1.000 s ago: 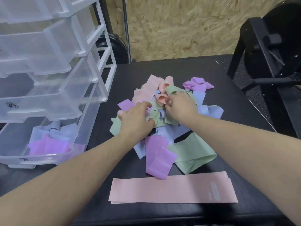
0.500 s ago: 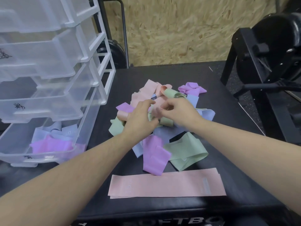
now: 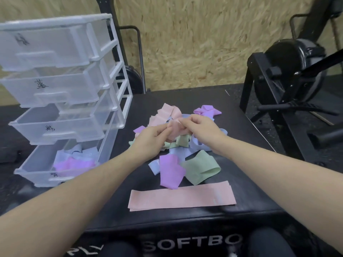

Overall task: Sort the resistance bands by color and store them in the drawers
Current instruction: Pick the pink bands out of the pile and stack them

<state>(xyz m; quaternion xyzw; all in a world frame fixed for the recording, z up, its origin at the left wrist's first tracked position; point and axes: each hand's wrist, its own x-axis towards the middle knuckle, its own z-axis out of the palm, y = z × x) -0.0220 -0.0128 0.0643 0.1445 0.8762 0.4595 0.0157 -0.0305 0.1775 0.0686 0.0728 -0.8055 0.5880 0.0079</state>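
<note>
A heap of pink, purple, green and blue resistance bands [image 3: 187, 156] lies on a black padded box [image 3: 239, 138]. Above the heap, my left hand [image 3: 150, 139] and my right hand [image 3: 202, 127] both pinch one crumpled pink band [image 3: 174, 129] between them. Flat pink bands [image 3: 181, 197] lie stacked near the front edge. A white drawer unit [image 3: 61, 86] stands at the left. Its bottom drawer [image 3: 33, 169] is pulled out and holds blue and purple bands [image 3: 74, 162].
The three upper drawers are partly pulled out and look empty, each with a black handwritten label. A black exercise machine [image 3: 293, 84] stands at the right beside the box. A chipboard wall runs behind. My knees show at the bottom edge.
Both hands rose from the heap with a pink band lifted between them. The camera tilted up, showing more of the drawer unit.
</note>
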